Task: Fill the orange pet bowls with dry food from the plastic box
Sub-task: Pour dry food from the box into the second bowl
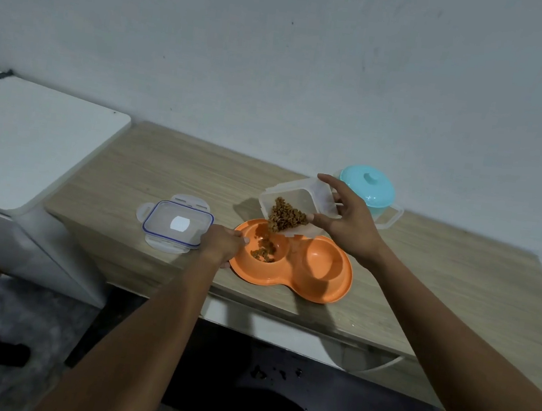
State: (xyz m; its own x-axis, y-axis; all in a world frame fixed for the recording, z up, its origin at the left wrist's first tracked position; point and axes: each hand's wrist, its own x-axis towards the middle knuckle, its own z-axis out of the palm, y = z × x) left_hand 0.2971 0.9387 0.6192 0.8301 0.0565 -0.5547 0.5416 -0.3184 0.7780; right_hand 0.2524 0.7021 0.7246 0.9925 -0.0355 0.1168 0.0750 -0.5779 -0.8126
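Right hand point(349, 223) tips plastic box point(292, 201) over orange bowls point(293, 264).

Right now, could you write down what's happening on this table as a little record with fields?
Action: right hand tilts the clear plastic box, spilling brown dry food
Left hand: steadies the orange double pet bowl at its left rim
Left bowl: partly filled
Right bowl: no food yet
Lid: clear, blue-edged lid lies flat on the wooden table
Behind: turquoise lidded pot
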